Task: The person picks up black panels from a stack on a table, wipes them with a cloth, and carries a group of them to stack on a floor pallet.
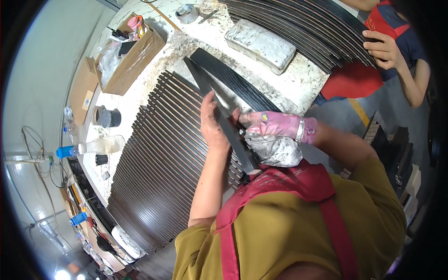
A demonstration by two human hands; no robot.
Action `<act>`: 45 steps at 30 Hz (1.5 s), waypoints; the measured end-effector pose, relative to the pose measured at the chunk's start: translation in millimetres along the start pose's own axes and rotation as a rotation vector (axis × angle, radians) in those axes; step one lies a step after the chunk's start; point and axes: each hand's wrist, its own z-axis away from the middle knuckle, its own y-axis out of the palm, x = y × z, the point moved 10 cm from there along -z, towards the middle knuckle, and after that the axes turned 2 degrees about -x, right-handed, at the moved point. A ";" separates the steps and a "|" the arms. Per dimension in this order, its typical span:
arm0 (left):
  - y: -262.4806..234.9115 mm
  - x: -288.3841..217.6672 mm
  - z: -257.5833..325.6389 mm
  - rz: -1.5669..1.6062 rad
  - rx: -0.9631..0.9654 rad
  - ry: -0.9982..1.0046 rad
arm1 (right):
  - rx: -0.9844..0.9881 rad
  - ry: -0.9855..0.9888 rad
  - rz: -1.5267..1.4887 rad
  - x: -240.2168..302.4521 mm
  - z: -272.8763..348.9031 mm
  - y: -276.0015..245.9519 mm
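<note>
A long, narrow black board [221,119] is held up on edge in front of my apron, tilted across the view. My left hand [213,125] grips its left side, fingers closed along the edge. On the other side, my right hand [242,119], mostly hidden behind the board and a pink patterned sleeve cover, is closed on a white cloth [277,150] with black stains, bunched close to the board. Another black board [233,79], with grain showing, lies flat on the stained white table [179,44] beyond my hands. Many dark strips [158,172] lie in a tight row left of me.
A cardboard box [130,60] with tools stands at the far left, near dark cups [111,118] and a clear bottle [105,144]. A stained rectangular block [260,45] lies beside more dark strips [298,28], where a co-worker's hand [383,49] rests.
</note>
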 end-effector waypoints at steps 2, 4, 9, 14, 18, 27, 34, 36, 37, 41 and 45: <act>6.7 -1.7 -1.3 -0.019 0.014 0.018 | -0.277 0.056 0.300 5.5 7.5 -15.9; 14.7 2.3 1.2 -0.021 0.123 -0.066 | -0.317 -0.003 0.387 0.8 12.9 -22.4; 40.2 -2.7 19.9 -0.033 0.635 -0.048 | -0.433 0.084 0.921 20.5 44.1 -8.1; 27.3 -22.7 0.5 -0.068 0.596 0.073 | -0.517 0.125 1.091 38.1 85.9 -5.1; 54.9 -30.7 2.5 -0.095 0.634 0.065 | -0.680 0.087 1.838 65.0 93.5 -17.6; 99.6 -8.2 26.9 -0.143 0.785 0.052 | -0.651 0.241 2.055 74.1 99.9 -27.9; 116.4 -29.8 12.3 -0.023 0.728 0.144 | -0.825 -0.512 1.764 194.0 91.3 40.3; 133.7 -39.3 17.0 -0.006 0.756 0.174 | -0.760 -0.558 1.742 202.5 55.2 49.5; 144.7 -46.1 23.3 0.017 0.793 0.212 | -0.701 -0.574 1.776 201.4 36.3 42.8; 158.3 -35.5 46.3 0.082 0.826 0.116 | -0.356 -0.187 2.038 145.0 -37.7 2.1; 170.7 -34.9 51.4 0.015 0.949 0.063 | -0.166 -0.339 2.247 103.9 -61.4 -66.4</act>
